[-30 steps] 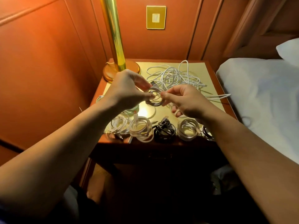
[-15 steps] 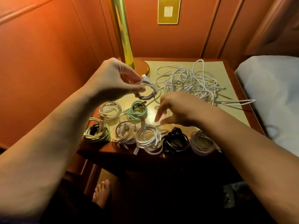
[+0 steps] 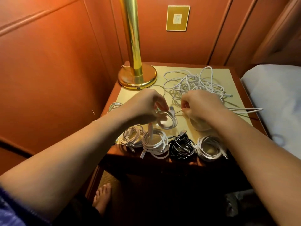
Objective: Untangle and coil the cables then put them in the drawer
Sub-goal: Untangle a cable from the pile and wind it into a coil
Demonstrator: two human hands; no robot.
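My left hand (image 3: 145,108) grips a small white coiled cable (image 3: 168,122) just above the nightstand top (image 3: 234,115). Close to its right, my right hand (image 3: 202,108) pinches a thin strand that runs toward that coil. Behind both hands lies a loose tangle of white cables (image 3: 195,85). Along the front edge sit finished coils: a white coil (image 3: 132,137), a second white coil (image 3: 155,143), a black coil (image 3: 182,146) and a third white coil (image 3: 210,147). Another coil (image 3: 114,106) shows past my left wrist. The nightstand's front is in dark shadow and no drawer can be made out.
A brass lamp base (image 3: 137,77) stands at the back left corner of the top. Wood-panelled walls close the left and back, with a wall switch (image 3: 178,17). A bed with a white sheet (image 3: 276,98) borders the right side. A bare foot (image 3: 102,198) is on the floor below.
My left hand has carried the small coil lower, toward the front coils. My right hand let go of the coil, reached down over the table, and now pinches a thin strand beside it.
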